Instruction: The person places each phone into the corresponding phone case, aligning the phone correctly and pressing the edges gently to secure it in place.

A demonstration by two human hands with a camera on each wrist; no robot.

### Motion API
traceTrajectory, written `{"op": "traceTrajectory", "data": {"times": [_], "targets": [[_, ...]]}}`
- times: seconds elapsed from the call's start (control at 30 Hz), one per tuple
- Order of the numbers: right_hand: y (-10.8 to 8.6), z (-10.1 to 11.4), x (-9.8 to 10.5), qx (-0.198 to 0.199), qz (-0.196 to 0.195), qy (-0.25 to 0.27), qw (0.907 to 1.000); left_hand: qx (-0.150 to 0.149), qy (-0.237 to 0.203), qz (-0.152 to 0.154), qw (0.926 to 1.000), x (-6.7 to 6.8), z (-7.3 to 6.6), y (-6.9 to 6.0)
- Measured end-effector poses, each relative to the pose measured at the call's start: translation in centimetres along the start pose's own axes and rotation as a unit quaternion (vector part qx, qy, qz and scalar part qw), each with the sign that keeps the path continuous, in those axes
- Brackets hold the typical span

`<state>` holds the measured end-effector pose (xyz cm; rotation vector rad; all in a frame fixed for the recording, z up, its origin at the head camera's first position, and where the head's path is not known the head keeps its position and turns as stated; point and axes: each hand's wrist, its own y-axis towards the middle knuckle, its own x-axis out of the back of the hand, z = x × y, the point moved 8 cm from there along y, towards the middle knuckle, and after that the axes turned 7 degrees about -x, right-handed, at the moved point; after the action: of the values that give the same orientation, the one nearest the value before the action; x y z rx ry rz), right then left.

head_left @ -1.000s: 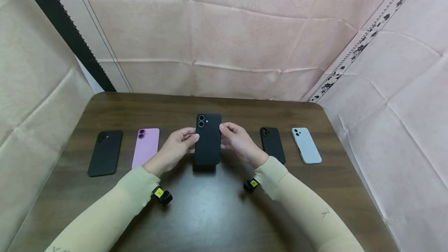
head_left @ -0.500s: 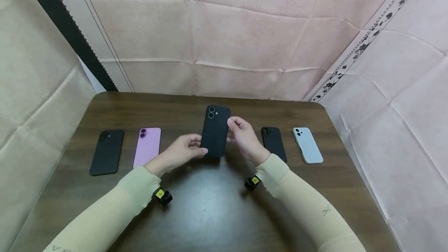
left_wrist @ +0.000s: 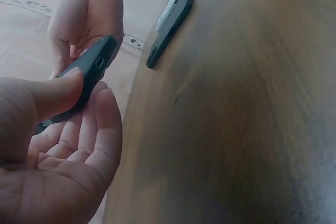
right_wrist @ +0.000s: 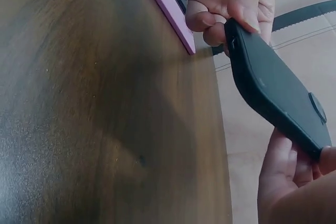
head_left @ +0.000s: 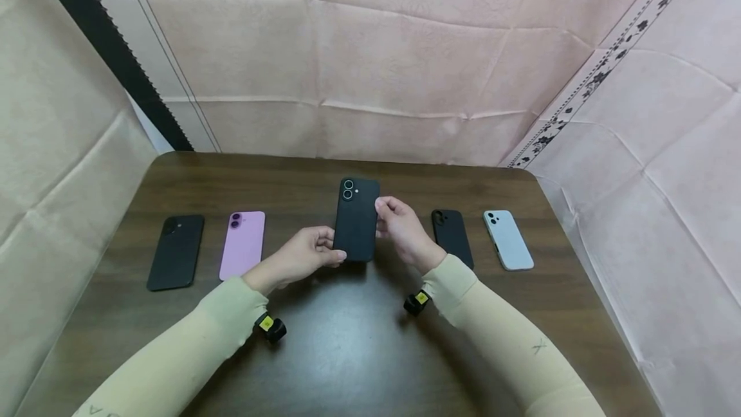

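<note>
Across the brown wood-grain bench (head_left: 347, 359) I see flat lilac phone (head_left: 243, 243) left, flat pale-blue phone (head_left: 508, 240) right | left hand (head_left: 303, 253), right hand (head_left: 407, 231) pinch matte-black rectangular phone (head_left: 356, 221)

Head view: set high over the near side, facing forward and down; farthest and widest, spanning the table (head_left: 347, 365) and the cloth (head_left: 405, 63) beyond. Left wrist view: close range, facing past the left hand (left_wrist: 71, 174) to the right hand (left_wrist: 89, 14), table edge running steeply up the frame. Right wrist view: close range, facing the opposite way, past the right hand to the left. Common to all three: both hands and the dark phone (head_left: 356, 224) between them.
</note>
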<state>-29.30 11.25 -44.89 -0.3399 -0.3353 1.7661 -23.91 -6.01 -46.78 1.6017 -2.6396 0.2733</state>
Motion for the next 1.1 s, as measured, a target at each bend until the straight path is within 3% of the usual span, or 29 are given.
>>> {"op": "traceTrajectory", "data": {"times": [0.1,0.17,0.27,0.37,0.57,0.67,0.77,0.9,1.0,1.1], "targets": [[-0.1,0.1,-0.5,0.008,0.031,-0.005,0.9995,0.005,-0.02,-0.013,0.9997,0.4,0.4,0.0],[-0.4,-0.1,-1.1,0.014,0.073,-0.018,0.9971,0.007,-0.042,-0.028,0.9987,0.7,0.7,0.0],[-0.9,-0.8,-2.0,0.01,0.139,-0.045,0.9892,0.0,-0.071,-0.051,0.9961,1.3,0.9,0.1],[-1.3,-1.6,-2.3,0.006,0.172,-0.068,0.9827,-0.008,-0.085,-0.063,0.9943,1.8,0.9,0.3],[-1.5,-2.1,-2.4,0.022,0.178,-0.073,0.9811,0.006,-0.085,-0.064,0.9943,2.0,1.1,0.3],[-1.5,-2.5,-2.4,0.008,0.178,-0.068,0.9816,0.01,-0.061,-0.065,0.996,2.1,0.9,0.2],[-1.6,-3.2,-2.2,-0.012,0.178,-0.068,0.9816,-0.002,-0.037,-0.089,0.9954,2.9,0.4,0.1],[-1.7,-3.9,-2.5,-0.026,0.196,-0.078,0.9773,-0.009,-0.047,-0.136,0.9896,4.3,0.1,0.0],[-1.7,-4.2,-2.7,-0.032,0.201,-0.086,0.9752,0.0,-0.068,-0.141,0.9877,4.6,0.3,-0.1],[-1.5,-4.1,-2.5,-0.035,0.178,-0.086,0.9796,0.008,-0.073,-0.134,0.9882,4.5,0.5,-0.2]]}}
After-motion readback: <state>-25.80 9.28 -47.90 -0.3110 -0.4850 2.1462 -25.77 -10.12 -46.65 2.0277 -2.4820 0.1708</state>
